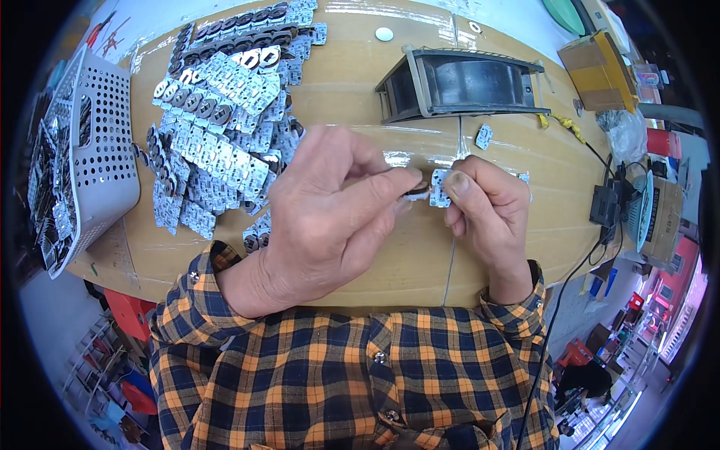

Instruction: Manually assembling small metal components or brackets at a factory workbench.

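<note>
My left hand (322, 214) is closed in a pinch on a small circuit board piece (417, 192) with a dark round part on it, seen edge-on. Beside it, my right hand (491, 210) grips a white circuit board strip (439, 189) between thumb and fingers. One end of that strip sticks out toward the left hand; the fingers cover its middle. The two held pieces are close together, and I cannot tell whether they touch. A loose small board piece (484, 135) lies on the table just beyond my right hand.
A large heap of circuit board strips (217, 142), many with dark round parts, covers the table's left side. At far left stands a white perforated basket (105, 142) full of strips. A black fan-like unit (465, 82) sits behind my hands. A cardboard box (600, 73) and black cables (606, 202) are at right.
</note>
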Tool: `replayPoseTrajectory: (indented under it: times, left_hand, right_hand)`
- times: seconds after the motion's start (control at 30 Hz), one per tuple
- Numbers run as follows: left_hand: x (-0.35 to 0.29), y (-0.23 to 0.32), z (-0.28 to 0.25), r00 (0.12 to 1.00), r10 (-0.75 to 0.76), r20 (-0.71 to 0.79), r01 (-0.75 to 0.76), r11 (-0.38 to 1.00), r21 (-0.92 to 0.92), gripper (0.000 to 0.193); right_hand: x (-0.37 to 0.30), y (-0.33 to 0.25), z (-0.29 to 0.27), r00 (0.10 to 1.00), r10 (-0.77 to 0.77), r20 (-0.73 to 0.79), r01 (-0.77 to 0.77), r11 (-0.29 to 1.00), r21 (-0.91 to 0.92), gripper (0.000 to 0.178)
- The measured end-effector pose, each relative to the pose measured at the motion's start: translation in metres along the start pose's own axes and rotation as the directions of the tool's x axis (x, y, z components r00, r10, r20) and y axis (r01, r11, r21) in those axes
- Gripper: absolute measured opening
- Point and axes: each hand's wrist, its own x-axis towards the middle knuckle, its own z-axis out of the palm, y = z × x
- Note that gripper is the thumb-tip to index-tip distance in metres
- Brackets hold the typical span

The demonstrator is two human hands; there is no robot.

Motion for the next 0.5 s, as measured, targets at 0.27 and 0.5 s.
replayPoseTrajectory:
  times: [0.27, 0.5]
  left_hand:
    - [-0.009, 0.006, 0.001, 0.819, -0.54, 0.192, 0.511, 0.535, -0.672, 0.02]
    - [-0.008, 0.008, -0.002, 0.672, -0.615, 0.412, 0.582, 0.095, -0.808, 0.019]
  right_hand:
    - [-0.001, 0.001, -0.033, 0.939, -0.343, -0.003, 0.23, 0.634, -0.738, 0.023]
    - [-0.024, -0.01, -0.027, 0.941, -0.289, -0.174, 0.138, 0.802, -0.581, 0.026]
